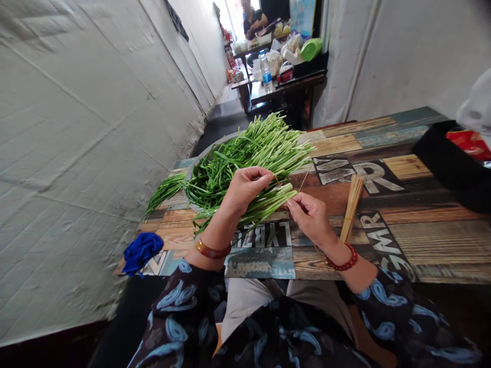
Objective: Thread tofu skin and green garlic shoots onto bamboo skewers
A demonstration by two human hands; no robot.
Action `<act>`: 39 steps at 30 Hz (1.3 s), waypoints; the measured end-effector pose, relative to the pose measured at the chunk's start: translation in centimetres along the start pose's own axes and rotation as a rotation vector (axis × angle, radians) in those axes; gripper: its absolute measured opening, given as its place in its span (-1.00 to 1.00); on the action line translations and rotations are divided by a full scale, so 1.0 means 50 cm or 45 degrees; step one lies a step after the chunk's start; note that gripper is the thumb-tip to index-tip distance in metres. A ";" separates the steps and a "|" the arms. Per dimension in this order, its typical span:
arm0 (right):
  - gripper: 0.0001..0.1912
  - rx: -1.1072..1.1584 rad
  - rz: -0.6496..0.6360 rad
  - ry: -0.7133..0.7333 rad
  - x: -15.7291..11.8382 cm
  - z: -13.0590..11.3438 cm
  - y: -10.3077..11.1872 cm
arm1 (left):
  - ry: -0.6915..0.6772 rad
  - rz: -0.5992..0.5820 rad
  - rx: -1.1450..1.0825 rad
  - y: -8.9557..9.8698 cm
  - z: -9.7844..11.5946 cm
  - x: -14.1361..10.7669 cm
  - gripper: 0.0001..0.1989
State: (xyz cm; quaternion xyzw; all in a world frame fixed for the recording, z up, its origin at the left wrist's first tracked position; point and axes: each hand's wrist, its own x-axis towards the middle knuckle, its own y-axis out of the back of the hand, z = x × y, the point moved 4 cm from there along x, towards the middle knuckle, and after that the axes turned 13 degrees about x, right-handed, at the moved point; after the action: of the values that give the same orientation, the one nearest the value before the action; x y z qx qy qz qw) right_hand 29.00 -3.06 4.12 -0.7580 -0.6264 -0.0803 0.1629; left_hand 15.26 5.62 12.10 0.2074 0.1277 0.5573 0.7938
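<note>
A large heap of garlic chives point(230, 158) fills a grey basin point(210, 144), pale cut ends toward the right. A smaller bunch of chives point(270, 202) lies in front of it, between my hands. My left hand point(249, 188) is closed in a pinch above this bunch, with a thin brown strip at its fingertips. My right hand point(310, 215) pinches at the bunch's cut ends, thumb against forefinger. A thin stick point(305, 177) slants up beside the right fingertips, and another shows below that hand. I cannot tell whether the right hand holds either one.
A banded bundle of thin sticks point(352, 207) lies right of my right hand. A blue cloth point(142, 252) is at the table's left edge, and more chives point(164, 191) lie left of the basin. A black container point(447, 163) stands at right. Behind are a cluttered table point(284, 92) and a person.
</note>
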 end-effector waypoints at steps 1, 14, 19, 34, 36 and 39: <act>-0.68 0.005 0.002 0.001 0.000 0.000 0.000 | -0.001 0.000 -0.003 0.000 -0.001 0.000 -0.81; -0.71 0.041 -0.019 -0.013 -0.006 0.013 0.001 | 0.007 0.020 -0.049 0.003 -0.006 0.002 -0.82; -0.70 0.035 -0.023 -0.026 -0.004 0.007 -0.002 | -0.006 0.004 -0.054 0.001 -0.006 0.002 -0.81; -0.73 -0.016 -0.010 0.015 -0.003 0.007 -0.001 | 0.018 -0.036 -0.059 -0.004 -0.012 0.005 -0.77; -0.73 -0.032 -0.008 0.024 -0.002 0.005 -0.001 | 0.011 -0.042 -0.065 -0.004 -0.011 0.005 -0.78; -0.74 -0.059 -0.005 0.051 -0.002 0.002 -0.002 | 0.003 -0.061 -0.089 -0.005 -0.010 0.003 -0.79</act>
State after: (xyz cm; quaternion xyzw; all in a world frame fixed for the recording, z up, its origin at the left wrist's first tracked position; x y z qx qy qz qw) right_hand 28.86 -3.09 3.99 -0.7585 -0.6226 -0.1104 0.1577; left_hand 15.31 5.80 11.57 0.1758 0.1143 0.5424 0.8135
